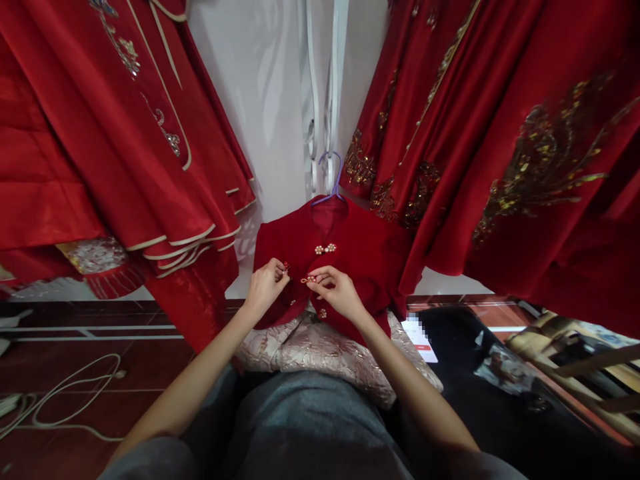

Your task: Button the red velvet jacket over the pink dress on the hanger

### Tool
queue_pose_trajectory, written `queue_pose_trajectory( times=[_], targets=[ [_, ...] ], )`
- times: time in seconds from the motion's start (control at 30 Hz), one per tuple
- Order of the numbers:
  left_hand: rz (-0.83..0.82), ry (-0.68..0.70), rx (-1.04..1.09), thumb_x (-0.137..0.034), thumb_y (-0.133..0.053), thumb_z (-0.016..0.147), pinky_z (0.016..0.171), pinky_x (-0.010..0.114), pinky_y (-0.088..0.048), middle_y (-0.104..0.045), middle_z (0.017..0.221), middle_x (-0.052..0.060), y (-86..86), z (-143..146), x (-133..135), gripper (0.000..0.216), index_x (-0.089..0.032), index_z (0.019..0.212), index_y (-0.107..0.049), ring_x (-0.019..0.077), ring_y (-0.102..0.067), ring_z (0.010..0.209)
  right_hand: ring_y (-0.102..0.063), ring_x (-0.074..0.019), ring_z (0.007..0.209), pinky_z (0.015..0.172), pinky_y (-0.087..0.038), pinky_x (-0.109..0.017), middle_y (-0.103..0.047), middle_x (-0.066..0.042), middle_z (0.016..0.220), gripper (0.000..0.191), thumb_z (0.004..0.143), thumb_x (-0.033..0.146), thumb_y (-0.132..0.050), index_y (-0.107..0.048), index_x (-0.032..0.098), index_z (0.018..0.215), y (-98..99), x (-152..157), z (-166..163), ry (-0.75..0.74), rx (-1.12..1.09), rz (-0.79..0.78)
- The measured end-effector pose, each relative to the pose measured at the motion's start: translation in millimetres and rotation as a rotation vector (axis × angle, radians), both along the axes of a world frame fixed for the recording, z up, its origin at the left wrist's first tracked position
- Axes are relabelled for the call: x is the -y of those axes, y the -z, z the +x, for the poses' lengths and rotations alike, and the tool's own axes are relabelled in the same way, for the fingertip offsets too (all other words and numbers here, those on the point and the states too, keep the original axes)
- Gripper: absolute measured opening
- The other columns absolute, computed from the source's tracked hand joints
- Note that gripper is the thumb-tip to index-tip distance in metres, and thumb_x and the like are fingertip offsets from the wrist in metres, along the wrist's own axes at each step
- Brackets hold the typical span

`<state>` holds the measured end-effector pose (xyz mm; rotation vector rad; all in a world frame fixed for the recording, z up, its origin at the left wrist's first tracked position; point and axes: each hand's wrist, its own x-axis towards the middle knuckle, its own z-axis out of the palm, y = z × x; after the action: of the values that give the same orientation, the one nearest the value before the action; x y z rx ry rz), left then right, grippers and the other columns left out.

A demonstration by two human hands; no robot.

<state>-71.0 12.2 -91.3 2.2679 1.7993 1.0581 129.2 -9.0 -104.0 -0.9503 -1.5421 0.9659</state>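
A red jacket [360, 240] with a velvety look hangs in front of me on a purple hanger [334, 190]. At its chest, the two halves of a pearly flower-shaped clasp [325, 249] meet across the front. Below that, my left hand [267, 283] is closed in a pinch on a small ornamental button [286, 267] at the left front edge. My right hand [337, 290] pinches a flower button with a loop [309, 280], its loop end pointing left. A gap separates these two pieces. Lower down, another flower button [323, 313] sits on the right front.
Red embroidered gowns [150, 167] hang on the left, and more beaded red gowns [475, 133] on the right. Pale brocade fabric [325, 343] lies across my lap. A white cable [75, 380] loops on the floor. Right of me, a clear plastic bag [505, 370] rests on dark material.
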Motion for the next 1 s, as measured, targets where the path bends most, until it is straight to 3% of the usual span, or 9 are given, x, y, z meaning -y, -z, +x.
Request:
queue_pose_trajectory(
  times=[0.13, 0.33, 0.53, 0.77, 0.87, 1.0],
  targets=[
    [0.094, 0.055, -0.033, -0.02, -0.057, 0.079, 0.069, 0.025, -0.048, -0.066, 0.081, 0.002, 0.9, 1.5, 1.7, 0.007, -0.019, 0.086, -0.059, 0.0154, -0.063, 0.073, -0.061, -0.0126, 0.067, 0.055, -0.055, -0.023, -0.064, -0.002, 0.079, 0.025, 0.073, 0.033, -0.071, -0.065, 0.017, 0.092, 0.4, 0.0, -0.4, 0.01, 0.014, 0.011],
    [0.05, 0.228, -0.161, -0.02, -0.055, 0.085, 0.07, 0.026, -0.048, -0.063, 0.085, 0.004, 6.8, -1.4, -0.2, 0.007, -0.018, 0.087, -0.061, 0.0167, -0.062, 0.076, -0.061, -0.0131, 0.067, 0.055, -0.055, -0.024, -0.065, -0.003, 0.079, 0.025, 0.073, 0.033, -0.071, -0.064, 0.018, 0.092, 0.5, 0.9, -1.3, -0.001, 0.021, 0.023],
    [0.063, 0.164, -0.137, -0.031, -0.055, 0.088, 0.066, 0.026, -0.048, -0.064, 0.084, 0.004, 0.8, -4.8, -1.1, 0.014, -0.019, 0.086, -0.061, 0.0167, -0.062, 0.072, -0.061, -0.0127, 0.067, 0.057, -0.054, -0.024, -0.064, -0.002, 0.079, 0.024, 0.073, 0.033, -0.071, -0.065, 0.018, 0.092, 1.9, -0.8, 0.3, 0.003, 0.029, 0.028],
    [-0.046, 0.156, 0.057, -0.036, -0.054, 0.088, 0.068, 0.027, -0.049, -0.067, 0.081, 0.002, -1.1, -6.1, -5.0, 0.017, -0.02, 0.085, -0.059, 0.0164, -0.063, 0.072, -0.06, -0.013, 0.068, 0.057, -0.054, -0.024, -0.064, -0.002, 0.079, 0.024, 0.074, 0.033, -0.07, -0.064, 0.018, 0.092, 2.5, -1.3, 0.4, -0.008, 0.037, 0.029],
    [0.059, 0.046, -0.047, -0.034, -0.063, 0.08, 0.075, 0.032, -0.047, -0.064, 0.091, 0.006, -1.6, -8.1, -5.3, 0.019, -0.019, 0.09, -0.056, 0.0213, -0.06, 0.085, -0.06, -0.0129, 0.067, 0.057, -0.054, -0.024, -0.064, -0.002, 0.079, 0.025, 0.074, 0.034, -0.07, -0.064, 0.018, 0.092, 2.9, -2.3, 1.3, -0.009, 0.034, 0.028],
    [0.065, 0.048, -0.171, -0.035, -0.067, 0.078, 0.082, 0.036, -0.042, -0.064, 0.097, 0.006, -2.0, -8.5, -4.0, 0.026, -0.02, 0.096, -0.055, 0.0247, -0.056, 0.092, -0.06, -0.0126, 0.067, 0.059, -0.054, -0.024, -0.064, -0.002, 0.079, 0.026, 0.074, 0.034, -0.07, -0.064, 0.017, 0.092, 3.3, -3.1, 1.9, -0.001, 0.039, 0.035]
  ],
)
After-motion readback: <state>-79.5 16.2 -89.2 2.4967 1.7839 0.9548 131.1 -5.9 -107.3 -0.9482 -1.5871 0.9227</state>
